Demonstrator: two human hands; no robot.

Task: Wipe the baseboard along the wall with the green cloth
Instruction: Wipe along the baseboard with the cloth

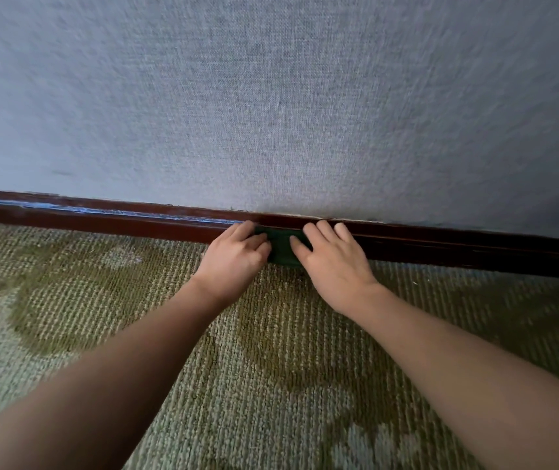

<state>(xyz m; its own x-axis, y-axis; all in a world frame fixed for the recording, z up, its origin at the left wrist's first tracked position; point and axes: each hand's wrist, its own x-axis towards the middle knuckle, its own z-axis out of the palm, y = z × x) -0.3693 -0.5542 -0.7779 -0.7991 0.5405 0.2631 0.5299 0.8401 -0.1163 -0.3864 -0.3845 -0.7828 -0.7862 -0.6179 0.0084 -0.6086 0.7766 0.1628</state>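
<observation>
Two hands mid-frame: green cloth (283, 247) is pinned to baseboard (101, 220), left hand (235, 257) fingers curled round its end, right hand (334, 264) fingers flat. Likely soft, light; ends are best gripped.

The only camera sits on my head and looks forward and down from quite near. It faces the grey woven-textured wall (305, 96); the dark brown wooden baseboard (101, 222) crosses the middle, and the green looped carpet (271, 368) fills the lower half
</observation>
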